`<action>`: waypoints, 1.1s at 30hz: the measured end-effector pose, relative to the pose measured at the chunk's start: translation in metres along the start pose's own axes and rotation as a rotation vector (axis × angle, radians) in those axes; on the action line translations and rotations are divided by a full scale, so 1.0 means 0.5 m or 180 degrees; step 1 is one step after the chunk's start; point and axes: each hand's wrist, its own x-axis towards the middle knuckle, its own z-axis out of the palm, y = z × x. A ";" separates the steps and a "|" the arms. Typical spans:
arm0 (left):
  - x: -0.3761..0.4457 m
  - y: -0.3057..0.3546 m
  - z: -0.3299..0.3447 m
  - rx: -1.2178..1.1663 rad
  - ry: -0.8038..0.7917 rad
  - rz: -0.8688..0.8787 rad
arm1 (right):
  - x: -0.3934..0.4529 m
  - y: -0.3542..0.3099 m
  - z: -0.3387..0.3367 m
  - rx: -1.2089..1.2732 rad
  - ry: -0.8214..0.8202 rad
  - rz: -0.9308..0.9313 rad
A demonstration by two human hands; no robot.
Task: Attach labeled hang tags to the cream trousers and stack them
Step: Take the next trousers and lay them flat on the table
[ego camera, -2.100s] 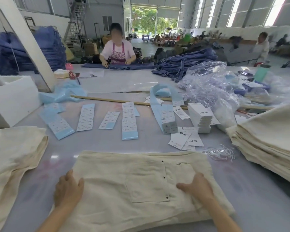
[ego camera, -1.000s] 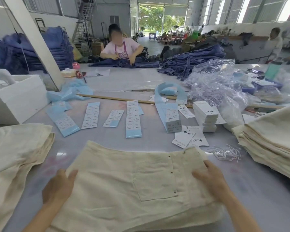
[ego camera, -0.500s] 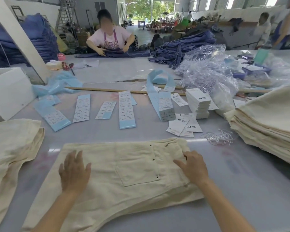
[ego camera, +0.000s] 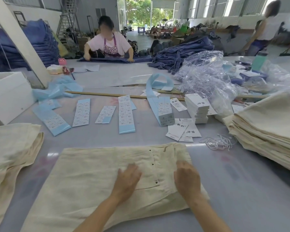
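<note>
A folded pair of cream trousers (ego camera: 90, 178) lies flat on the grey table in front of me, back pocket up. My left hand (ego camera: 126, 180) rests flat on the pocket with straight fingers. My right hand (ego camera: 187, 179) presses flat on the trousers' right edge. White hang tags lie loose (ego camera: 182, 131) just beyond the trousers, beside a tall stack of tags (ego camera: 197, 108). White strings (ego camera: 216, 142) lie to the right. Blue label strips (ego camera: 126, 114) are spread across the middle. A stack of cream trousers (ego camera: 266, 129) sits at right, more cream trousers (ego camera: 10, 148) at left.
A white box (ego camera: 8, 96) stands at far left. A wooden stick (ego camera: 107, 94) lies across the table. Clear plastic bags (ego camera: 208, 76) pile up at back right beside a teal bottle (ego camera: 259, 60). A person works on blue garments across the table; another walks at far right.
My left hand has slid right across the trousers onto the pocket. My right hand has shifted slightly toward me along the right edge. The trousers stay flat on the table.
</note>
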 end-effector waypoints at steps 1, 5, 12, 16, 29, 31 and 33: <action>0.000 0.034 0.008 -0.0686 0.0000 0.0004 | -0.013 -0.015 -0.002 -0.0003 0.0280 -0.0198; 0.025 0.126 0.030 -0.2137 0.0145 -0.0395 | -0.047 -0.044 -0.009 0.0175 0.0606 -0.0604; 0.042 0.129 0.059 -0.2101 -0.0085 -0.0620 | -0.057 -0.024 -0.021 0.1030 -0.0005 -0.0370; 0.037 0.123 0.062 -0.2195 -0.0140 -0.0585 | -0.034 0.029 -0.018 0.1490 -0.0374 0.0430; 0.032 0.102 0.062 -0.2396 -0.0383 -0.0651 | 0.002 0.090 -0.006 0.0892 -0.0440 0.0648; 0.027 0.107 0.060 -0.2388 -0.0358 -0.0568 | -0.002 0.067 -0.016 0.0699 0.0326 0.0230; 0.023 0.108 0.057 -0.2372 -0.0288 -0.0486 | -0.007 0.040 -0.024 0.0994 0.0520 0.0042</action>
